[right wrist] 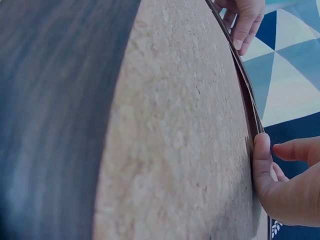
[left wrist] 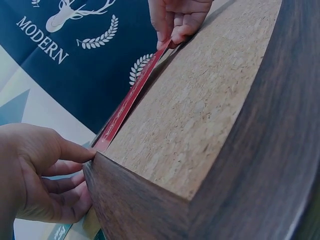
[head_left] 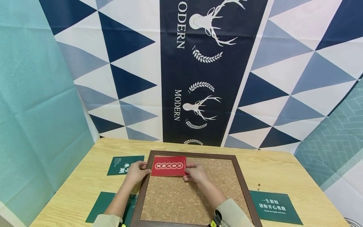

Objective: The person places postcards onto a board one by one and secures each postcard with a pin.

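Note:
A red card [head_left: 167,171] with white lettering lies at the top left of a framed cork board [head_left: 170,201]. Its right end is pinched by my right hand [head_left: 197,174]. In the left wrist view the red card [left wrist: 131,97] stands slightly off the cork near that hand. My left hand [head_left: 136,172] grips the left side of the brown wooden frame [head_left: 143,192] near its upper corner. The left thumb side touches the card's left end, while the other fingers lie along the frame's outer side. The right wrist view shows the right thumb [right wrist: 262,155] by the card's edge.
Green cards with white print lie on the wooden table [head_left: 85,176]: one at upper left [head_left: 113,167], others at lower left [head_left: 97,205], partly behind my left forearm, and one at right [head_left: 276,214]. Small dark bits [head_left: 258,185] lie above the right card. A patterned cloth hangs behind.

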`<control>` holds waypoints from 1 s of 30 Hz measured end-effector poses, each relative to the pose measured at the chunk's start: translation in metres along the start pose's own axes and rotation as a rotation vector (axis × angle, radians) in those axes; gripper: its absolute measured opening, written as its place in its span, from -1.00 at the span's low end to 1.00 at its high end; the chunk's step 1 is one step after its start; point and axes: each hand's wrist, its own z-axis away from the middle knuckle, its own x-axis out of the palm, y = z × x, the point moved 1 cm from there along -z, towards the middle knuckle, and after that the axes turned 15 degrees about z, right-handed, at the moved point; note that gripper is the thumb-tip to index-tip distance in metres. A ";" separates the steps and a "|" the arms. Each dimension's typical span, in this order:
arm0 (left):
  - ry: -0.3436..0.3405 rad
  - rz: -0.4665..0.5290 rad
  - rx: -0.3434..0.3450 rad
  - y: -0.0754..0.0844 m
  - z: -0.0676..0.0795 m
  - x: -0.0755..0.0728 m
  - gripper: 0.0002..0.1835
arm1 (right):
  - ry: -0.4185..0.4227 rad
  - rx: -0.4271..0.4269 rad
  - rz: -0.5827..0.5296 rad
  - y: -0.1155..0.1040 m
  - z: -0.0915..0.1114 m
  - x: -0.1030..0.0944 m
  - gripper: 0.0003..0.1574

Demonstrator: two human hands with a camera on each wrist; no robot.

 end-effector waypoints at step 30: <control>-0.018 -0.010 0.014 0.002 0.000 0.000 -0.59 | -0.039 -0.032 0.033 0.000 0.005 -0.010 -0.67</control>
